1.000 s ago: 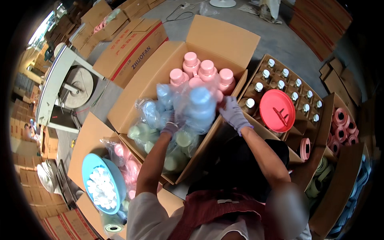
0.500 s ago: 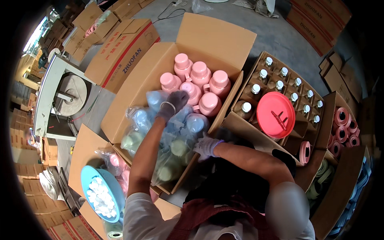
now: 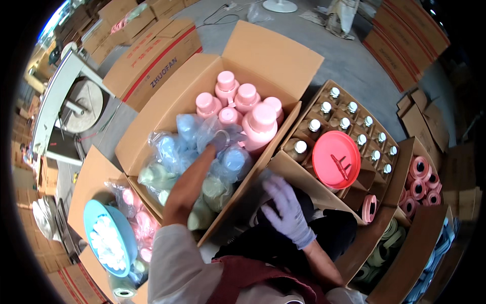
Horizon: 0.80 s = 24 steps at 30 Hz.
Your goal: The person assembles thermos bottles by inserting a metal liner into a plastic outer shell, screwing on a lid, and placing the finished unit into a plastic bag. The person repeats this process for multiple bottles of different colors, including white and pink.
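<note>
My left hand (image 3: 220, 140), in a dark glove with a band at the wrist, reaches into a large open carton (image 3: 169, 109). Its fingers, partly hidden by clear plastic, are closed at the handle side of a pink thermos flask (image 3: 260, 126), which stands higher than its neighbours. Several other pink flasks (image 3: 226, 88) stand upright behind it. Around my left wrist lie bagged blue flasks (image 3: 233, 159) and bagged green flasks (image 3: 217, 190). My right hand (image 3: 288, 213), in a pale glove, is outside the carton near my lap, fingers spread, holding nothing.
At right, a divided carton (image 3: 329, 91) holds white-capped bottles (image 3: 345, 123), with a red round tray (image 3: 335, 161) on top. Beyond are boxes of pink rings (image 3: 419, 167), green parts (image 3: 387, 248) and blue parts (image 3: 430, 268). A blue basin (image 3: 96, 213) with white pieces sits at left.
My left hand has left the top of one pink flask and moved down beside another, which now stands higher. My right hand has come off the carton's edge toward me, opening.
</note>
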{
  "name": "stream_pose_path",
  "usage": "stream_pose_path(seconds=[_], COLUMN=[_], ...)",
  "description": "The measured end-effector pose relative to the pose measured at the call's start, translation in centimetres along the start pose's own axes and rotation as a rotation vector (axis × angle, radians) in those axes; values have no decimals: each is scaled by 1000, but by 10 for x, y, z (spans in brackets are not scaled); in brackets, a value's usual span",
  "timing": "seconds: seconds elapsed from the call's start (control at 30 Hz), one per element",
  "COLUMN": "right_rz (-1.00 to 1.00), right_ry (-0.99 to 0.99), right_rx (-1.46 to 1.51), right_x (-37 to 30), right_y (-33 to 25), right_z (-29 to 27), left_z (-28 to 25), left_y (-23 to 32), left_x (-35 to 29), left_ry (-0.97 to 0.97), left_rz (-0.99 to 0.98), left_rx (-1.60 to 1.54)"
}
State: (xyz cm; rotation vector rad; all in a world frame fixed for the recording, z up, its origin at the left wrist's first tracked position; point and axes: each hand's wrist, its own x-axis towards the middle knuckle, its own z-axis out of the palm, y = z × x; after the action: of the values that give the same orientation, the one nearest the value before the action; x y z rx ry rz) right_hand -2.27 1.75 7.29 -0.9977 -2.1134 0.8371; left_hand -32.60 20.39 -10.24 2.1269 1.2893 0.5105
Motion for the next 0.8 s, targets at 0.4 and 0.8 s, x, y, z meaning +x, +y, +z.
stream_pose_path(seconds=[0.4, 0.8], right_rz=[349, 490], right_ry=[699, 823], right_rx=[302, 75], right_x=[-52, -221], right_y=[-54, -6], right_z=[-102, -207], left_z=[-13, 117], left_y=[333, 320], left_x=[-47, -218], left_ry=[572, -169], left_rz=[501, 165], left_rx=[253, -588])
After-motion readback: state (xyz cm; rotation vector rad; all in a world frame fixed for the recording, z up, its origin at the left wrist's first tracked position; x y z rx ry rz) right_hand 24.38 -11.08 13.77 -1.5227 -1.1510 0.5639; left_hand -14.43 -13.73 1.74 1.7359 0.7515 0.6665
